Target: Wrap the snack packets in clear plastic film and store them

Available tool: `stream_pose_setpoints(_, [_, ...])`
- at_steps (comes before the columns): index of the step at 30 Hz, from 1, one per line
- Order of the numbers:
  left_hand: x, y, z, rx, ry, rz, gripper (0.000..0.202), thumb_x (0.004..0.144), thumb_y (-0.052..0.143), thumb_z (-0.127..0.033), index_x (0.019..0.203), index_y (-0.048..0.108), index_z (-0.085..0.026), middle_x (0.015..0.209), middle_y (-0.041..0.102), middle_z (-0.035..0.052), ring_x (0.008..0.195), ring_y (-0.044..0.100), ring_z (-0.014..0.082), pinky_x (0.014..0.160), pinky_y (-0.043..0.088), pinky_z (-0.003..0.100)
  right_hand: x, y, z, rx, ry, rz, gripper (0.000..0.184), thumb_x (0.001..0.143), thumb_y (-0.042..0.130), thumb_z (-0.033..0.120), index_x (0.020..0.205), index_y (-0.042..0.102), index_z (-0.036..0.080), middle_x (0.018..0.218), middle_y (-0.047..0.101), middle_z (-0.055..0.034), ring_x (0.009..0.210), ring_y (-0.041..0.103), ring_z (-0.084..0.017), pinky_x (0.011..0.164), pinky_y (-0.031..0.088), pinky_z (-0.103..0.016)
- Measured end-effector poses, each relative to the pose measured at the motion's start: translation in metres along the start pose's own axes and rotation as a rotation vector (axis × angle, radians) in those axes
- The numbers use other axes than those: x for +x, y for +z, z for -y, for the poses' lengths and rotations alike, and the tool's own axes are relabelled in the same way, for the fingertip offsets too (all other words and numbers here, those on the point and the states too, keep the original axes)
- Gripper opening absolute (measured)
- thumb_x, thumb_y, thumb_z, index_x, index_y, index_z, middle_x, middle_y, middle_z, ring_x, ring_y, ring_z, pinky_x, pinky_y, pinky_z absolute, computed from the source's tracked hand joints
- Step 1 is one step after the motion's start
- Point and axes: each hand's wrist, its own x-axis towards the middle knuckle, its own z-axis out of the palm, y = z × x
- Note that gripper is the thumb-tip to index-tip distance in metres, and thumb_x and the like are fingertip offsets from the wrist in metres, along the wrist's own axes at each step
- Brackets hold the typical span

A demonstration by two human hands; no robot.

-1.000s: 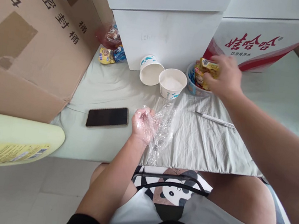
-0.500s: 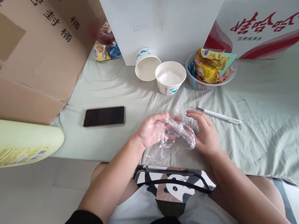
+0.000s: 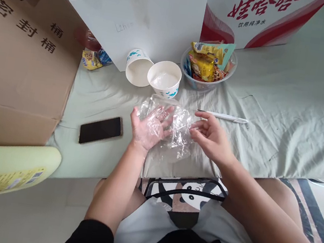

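A thin, crinkled clear plastic bag point(image 3: 180, 130) spreads above the green cloth in front of me. My left hand point(image 3: 150, 130) is palm up with its fingers spread, and the plastic lies over or around them; I cannot tell whether the hand is inside it. At the bag's right edge is my right hand point(image 3: 210, 135), its fingers loosely bent and apart from the thumb. The fingertips are close to the plastic or just touching it. Behind the right hand lies a thin white pen-like tool point(image 3: 226, 117) with a dark tip.
One paper bowl point(image 3: 164, 82) stands upright with clear plastic inside; another paper bowl point(image 3: 138, 69) lies tipped beside it. A clear bowl of snack packets point(image 3: 208, 67) is behind. A phone point(image 3: 101, 130) lies left. Cardboard box point(image 3: 34, 82), white boxes point(image 3: 165, 20) and a yellow-green container point(image 3: 5, 171) border the cloth.
My left hand has opened out, fingers spreading under the plastic, which now lies wider and flatter. My right hand has drawn slightly away from it. The view has shifted to the right.
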Motion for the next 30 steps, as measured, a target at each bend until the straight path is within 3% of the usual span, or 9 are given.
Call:
stream_pose_setpoints(2, [0.001,0.002,-0.001,0.021,-0.009,0.030,0.080,0.083,0.042,-0.088,0.110,0.072,-0.019,0.122,0.074,0.0194,0.123,0.068,0.0387,0.086,0.062,0.046,0.003,-0.003,0.001,0.014,0.034,-0.084,0.031,0.081,0.076,0.042,0.102,0.061,0.024,0.074,0.063,0.0025,0.056,0.055,-0.012,0.052,0.047,-0.029])
stream_pose_setpoints(5, [-0.001,0.000,-0.002,0.040,-0.003,0.041,0.084,0.081,0.048,-0.088,0.119,0.071,-0.016,0.125,0.073,0.0225,0.125,0.068,0.0389,0.086,0.063,0.044,0.010,-0.007,0.000,0.101,0.030,-0.207,0.021,0.081,0.071,0.037,0.093,0.059,0.025,0.072,0.060,0.0038,0.053,0.050,-0.010,0.051,0.044,-0.028])
stream_pose_setpoints(12, [-0.014,-0.015,0.002,0.260,-0.040,0.048,0.066,0.070,0.085,-0.053,0.123,0.066,-0.020,0.132,0.072,0.0193,0.118,0.073,0.0341,0.082,0.063,0.037,0.017,-0.019,-0.010,0.059,0.017,-0.329,0.018,0.088,0.063,0.041,0.099,0.057,0.028,0.077,0.061,0.0009,0.074,0.061,-0.018,0.073,0.054,-0.034])
stream_pose_setpoints(15, [-0.011,-0.013,0.005,0.387,0.105,-0.098,0.056,0.065,0.088,-0.029,0.115,0.066,-0.019,0.107,0.080,0.0132,0.088,0.078,0.0226,0.055,0.051,0.021,0.012,-0.024,-0.010,-0.074,-0.128,-0.166,0.039,0.089,0.064,0.051,0.121,0.055,0.030,0.109,0.069,-0.0044,0.105,0.066,-0.025,0.095,0.055,-0.046])
stream_pose_setpoints(17, [-0.008,-0.011,0.006,0.451,0.223,-0.206,0.050,0.064,0.084,-0.027,0.110,0.066,-0.017,0.087,0.080,0.0079,0.065,0.072,0.0157,0.043,0.037,0.017,0.007,-0.024,-0.008,-0.214,-0.271,-0.060,0.067,0.080,0.075,0.055,0.137,0.049,0.030,0.133,0.064,-0.0080,0.126,0.060,-0.030,0.108,0.049,-0.052])
stream_pose_setpoints(19, [-0.006,-0.010,0.007,0.508,0.292,-0.244,0.044,0.065,0.082,-0.033,0.104,0.068,-0.017,0.075,0.077,0.0042,0.046,0.059,0.0093,0.038,0.027,0.017,0.004,-0.021,-0.007,-0.317,-0.326,-0.044,0.080,0.075,0.081,0.053,0.143,0.046,0.030,0.134,0.063,-0.0094,0.127,0.060,-0.031,0.109,0.048,-0.052])
stream_pose_setpoints(24, [-0.010,-0.014,0.012,0.633,0.364,-0.163,0.043,0.068,0.082,-0.055,0.086,0.071,-0.018,0.064,0.072,0.0022,0.033,0.033,0.0016,0.035,0.017,0.019,0.004,-0.010,-0.007,-0.341,-0.126,-0.185,0.029,0.086,0.068,0.042,0.108,0.066,0.023,0.080,0.068,-0.0001,0.077,0.066,-0.019,0.078,0.053,-0.038])
stream_pose_setpoints(27, [-0.010,-0.018,0.014,0.638,0.403,-0.208,0.045,0.071,0.079,-0.062,0.080,0.071,-0.018,0.066,0.072,0.0027,0.034,0.040,0.0037,0.034,0.019,0.020,0.005,-0.008,-0.002,-0.373,-0.133,-0.281,0.018,0.088,0.063,0.038,0.081,0.067,0.022,0.074,0.067,-0.0004,0.070,0.061,-0.017,0.071,0.050,-0.034])
stream_pose_setpoints(30, [-0.006,-0.022,0.010,0.560,0.542,-0.343,0.040,0.074,0.076,-0.057,0.074,0.070,-0.018,0.072,0.074,0.0037,0.052,0.063,0.0095,0.043,0.040,0.018,0.008,-0.012,0.001,-0.306,-0.225,-0.413,0.019,0.089,0.062,0.032,0.074,0.067,0.022,0.075,0.067,-0.0001,0.073,0.061,-0.016,0.076,0.051,-0.034])
